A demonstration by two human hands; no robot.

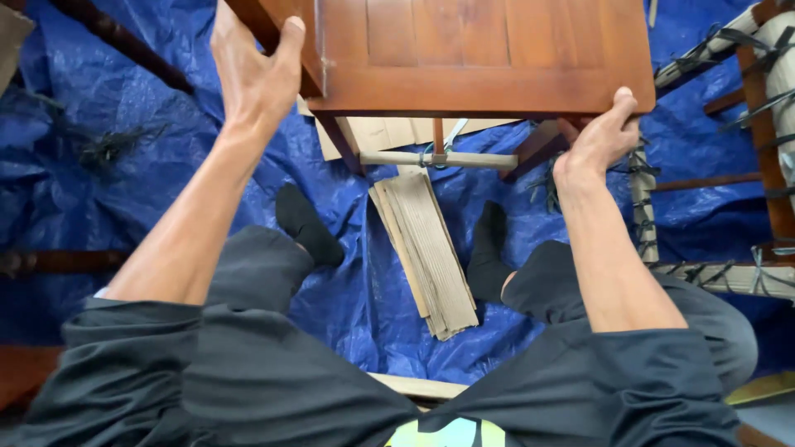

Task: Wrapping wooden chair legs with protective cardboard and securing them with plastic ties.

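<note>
A reddish-brown wooden table [480, 58] with a slatted top stands in front of me on a blue tarp [108, 190]. My left hand [252, 70] grips its near left corner, thumb on the top edge. At the near right corner my right hand [600, 136] holds the front rail from below, thumb up against the edge. Both arms are stretched forward. Under the table top its legs and a pale crossbar [439, 159] wrapped with dark strapping show.
A stack of folded cardboard [426, 248] lies on the tarp between my two black-socked feet [306, 223]. Wrapped furniture frames with dark straps [745, 124] stand at the right. Dark wooden pieces [124, 45] lie at the upper left.
</note>
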